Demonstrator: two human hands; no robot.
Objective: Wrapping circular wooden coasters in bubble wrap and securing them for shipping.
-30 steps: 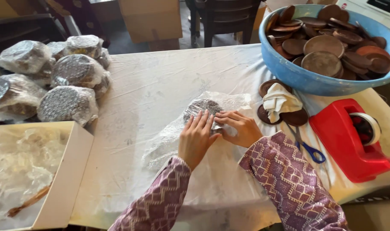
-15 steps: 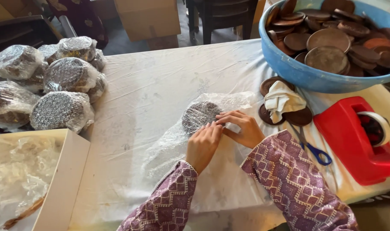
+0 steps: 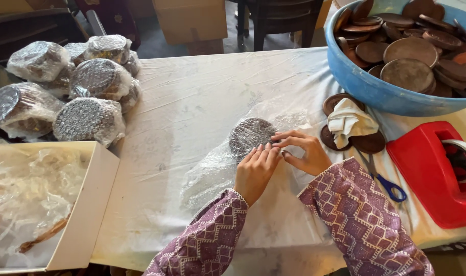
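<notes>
Both hands press on a bubble-wrapped stack (image 3: 251, 135) of dark round discs: left hand (image 3: 257, 171) lies flat, fingers together, tips on the stack's near edge; right hand (image 3: 303, 153) is cupped beside it, fingers curled onto the wrap at the stack's right side. Neither hand closes around the stack, both just hold the wrap down. Stack sits mid-table on a sheet of bubble wrap (image 3: 212, 171) that trails toward the near edge, over a white cloth (image 3: 192, 97)

Right of the hands: a few loose discs (image 3: 368, 143) with a crumpled white rag (image 3: 348, 120) on top, blue-handled scissors (image 3: 388, 184) just beside the right sleeve, red tape dispenser (image 3: 432, 171) at the table's right end. Behind them, a blue tub (image 3: 371, 89) full of bare discs

Far left: pile of wrapped bundles (image 3: 90, 117), well apart from the hands. Near left: open cardboard box (image 3: 85, 204) with crumpled plastic inside
</notes>
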